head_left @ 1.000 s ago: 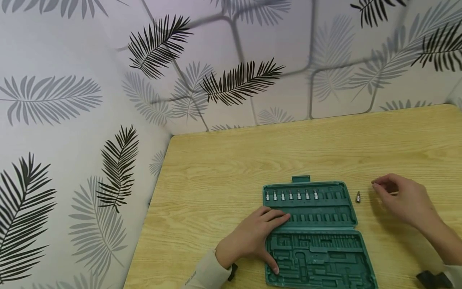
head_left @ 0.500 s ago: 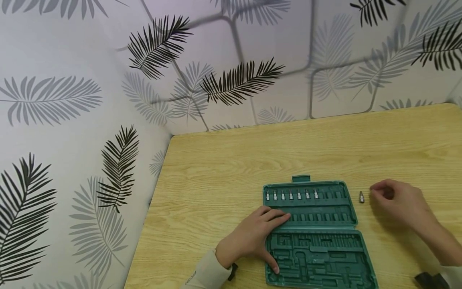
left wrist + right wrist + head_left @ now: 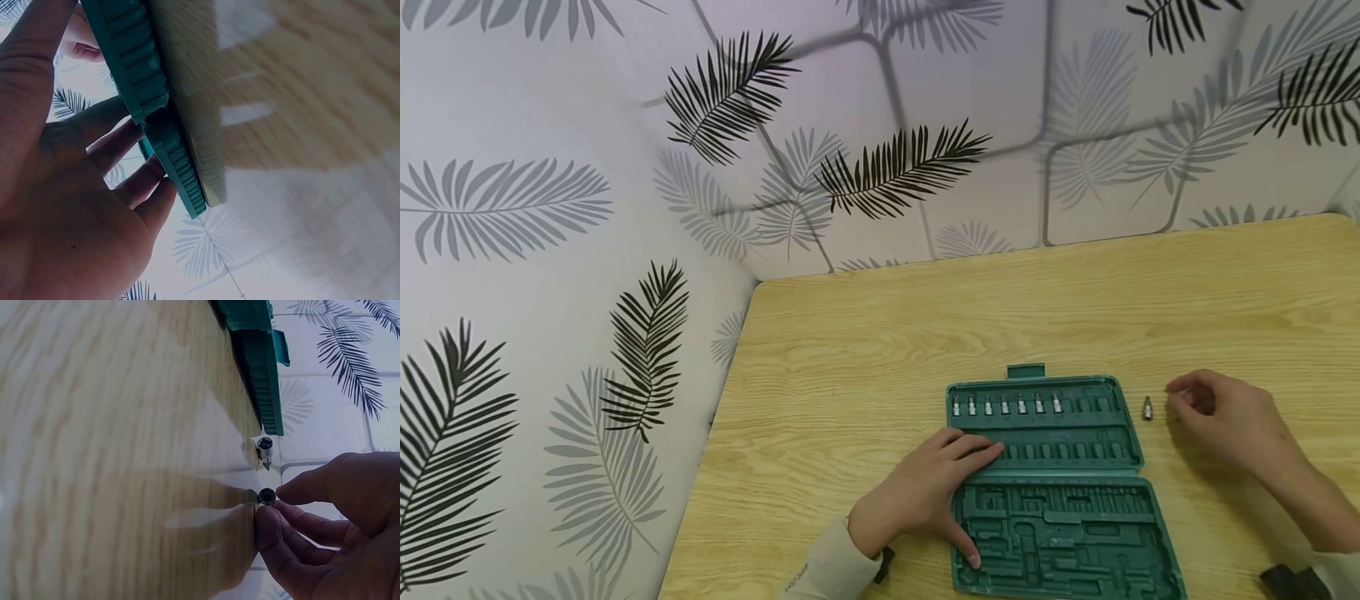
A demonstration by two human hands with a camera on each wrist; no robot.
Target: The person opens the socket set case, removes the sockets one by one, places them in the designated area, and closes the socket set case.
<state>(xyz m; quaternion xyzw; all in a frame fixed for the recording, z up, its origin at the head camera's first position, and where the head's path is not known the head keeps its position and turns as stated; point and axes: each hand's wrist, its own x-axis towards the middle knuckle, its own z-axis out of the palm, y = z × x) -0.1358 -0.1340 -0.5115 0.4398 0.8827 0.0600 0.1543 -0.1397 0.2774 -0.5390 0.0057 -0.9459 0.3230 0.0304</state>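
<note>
A green tool case (image 3: 1045, 433) lies unfolded on the table, with several bit sockets (image 3: 1004, 405) in a row in its far half. My left hand (image 3: 921, 492) rests spread over the case's left side, fingers on the far half and thumb on the near half. To the right of the case one bit socket (image 3: 1147, 408) lies on the table. Just beyond it, my right hand (image 3: 1236, 417) pinches another small bit socket (image 3: 267, 496) between thumb and index finger, low over the table in the right wrist view. That piece is mostly hidden in the head view.
Wood-grain table (image 3: 880, 333) surrounds the case on the left, back and right. A leaf-patterned wall (image 3: 850, 108) stands behind it and along the left. The case's latch (image 3: 1026, 371) sticks out at the back. Molded slots (image 3: 1075, 533) fill the near half.
My right hand has come down and slightly left toward the case. The loose bit socket shifted a little right, then slightly back left. My left hand stays in place.
</note>
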